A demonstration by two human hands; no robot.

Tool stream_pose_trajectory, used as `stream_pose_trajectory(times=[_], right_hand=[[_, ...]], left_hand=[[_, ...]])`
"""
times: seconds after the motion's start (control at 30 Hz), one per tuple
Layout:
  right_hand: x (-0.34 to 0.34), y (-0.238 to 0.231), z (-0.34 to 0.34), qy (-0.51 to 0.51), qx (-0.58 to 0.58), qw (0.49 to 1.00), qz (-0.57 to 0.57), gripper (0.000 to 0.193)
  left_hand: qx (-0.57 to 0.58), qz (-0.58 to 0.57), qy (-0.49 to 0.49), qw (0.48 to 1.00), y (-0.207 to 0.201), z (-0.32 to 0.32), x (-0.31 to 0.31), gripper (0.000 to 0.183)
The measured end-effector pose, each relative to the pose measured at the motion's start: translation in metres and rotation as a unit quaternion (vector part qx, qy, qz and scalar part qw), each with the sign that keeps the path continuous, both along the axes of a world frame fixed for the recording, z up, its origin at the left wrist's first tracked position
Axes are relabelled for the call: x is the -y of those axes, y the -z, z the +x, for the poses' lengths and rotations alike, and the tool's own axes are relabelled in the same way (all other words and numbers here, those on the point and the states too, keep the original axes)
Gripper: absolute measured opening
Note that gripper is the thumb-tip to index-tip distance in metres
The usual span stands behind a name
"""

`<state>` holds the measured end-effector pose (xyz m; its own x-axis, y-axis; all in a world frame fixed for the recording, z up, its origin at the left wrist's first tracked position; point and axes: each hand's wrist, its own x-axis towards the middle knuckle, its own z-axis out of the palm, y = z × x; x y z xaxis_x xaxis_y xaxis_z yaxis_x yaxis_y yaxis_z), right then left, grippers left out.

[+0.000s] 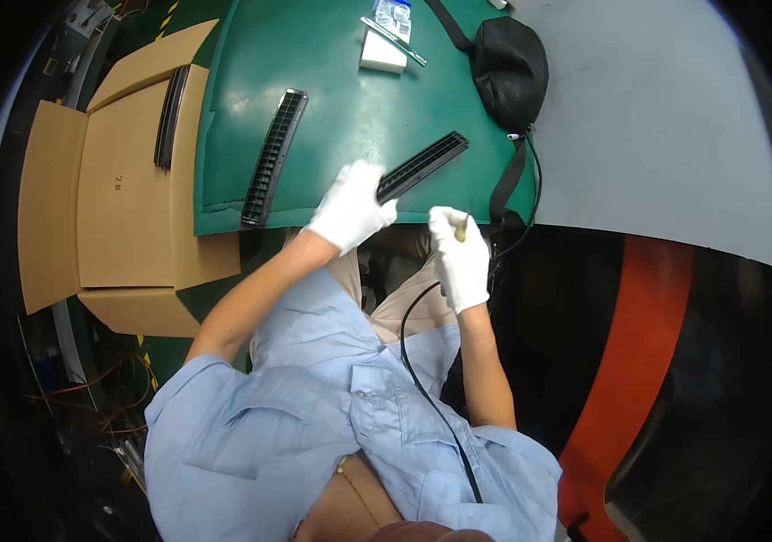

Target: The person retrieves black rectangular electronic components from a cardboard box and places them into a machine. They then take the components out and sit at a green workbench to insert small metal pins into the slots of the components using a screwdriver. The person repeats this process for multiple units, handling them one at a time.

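Observation:
My left hand point(351, 208), in a white glove, is closed around the near end of a long black plastic part point(424, 166) with a row of slots, like a vent grille. That part lies slantwise over the green mat, its far end pointing up and right. To the right, near the mat's front edge, my right hand point(460, 257), also gloved in white, is closed on a small tool with a yellowish handle point(462, 231). A thin tip seems to stick out of the tool; its kind is too small to tell. Another slotted black part point(275, 158) lies left of my left hand, apart from it.
An opened cardboard box point(124, 212) stands at the left with black strips point(170, 117) inside. On the green mat point(341, 108) a pen-like tool point(393, 42) rests on a white box point(383, 56). A black pouch point(509, 72) with strap and cable lies beside a grey surface point(648, 117).

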<state>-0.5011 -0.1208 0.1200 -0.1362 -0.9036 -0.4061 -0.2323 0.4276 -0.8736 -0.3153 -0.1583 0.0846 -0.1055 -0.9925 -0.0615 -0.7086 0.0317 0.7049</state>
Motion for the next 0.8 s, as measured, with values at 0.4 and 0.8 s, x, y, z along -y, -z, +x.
stream_pose_trajectory(times=[0.4,0.8], right_hand=[[-0.015,-0.016,0.052,-0.166,-0.013,0.984,-0.069,0.028],[-0.050,-0.030,0.063,-0.266,0.183,0.946,-0.024,0.042]], left_hand=[[-0.261,0.111,-0.093,0.954,-0.043,0.036,-0.113,0.070],[-0.526,0.156,-0.064,0.834,-0.081,0.051,-0.118,0.030]])
